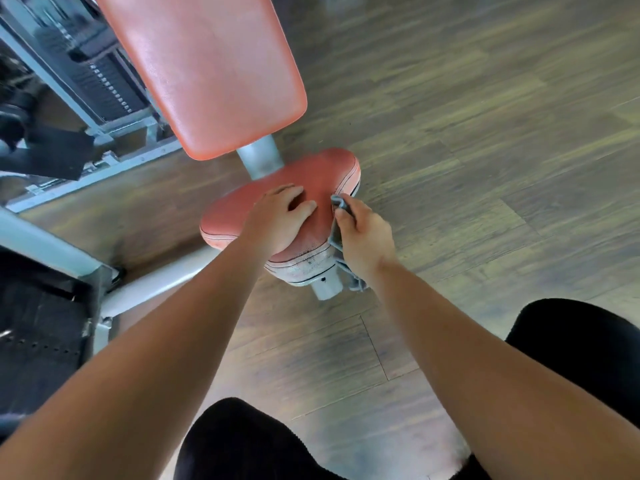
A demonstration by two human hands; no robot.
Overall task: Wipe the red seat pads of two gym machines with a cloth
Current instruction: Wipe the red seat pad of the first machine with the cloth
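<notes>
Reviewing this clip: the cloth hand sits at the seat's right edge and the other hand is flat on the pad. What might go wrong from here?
1. The left hand lies flat on the red seat pad, so the patch beneath it may go unwiped.
2. The grey cloth is bunched in the right hand at the pad's side edge, with a tail hanging near the metal post; it might snag there.

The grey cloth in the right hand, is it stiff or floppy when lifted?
Probably floppy: the grey cloth folds around the right hand and its loose end hangs beside the seat pad. It also looks thin, so likely light.
</notes>
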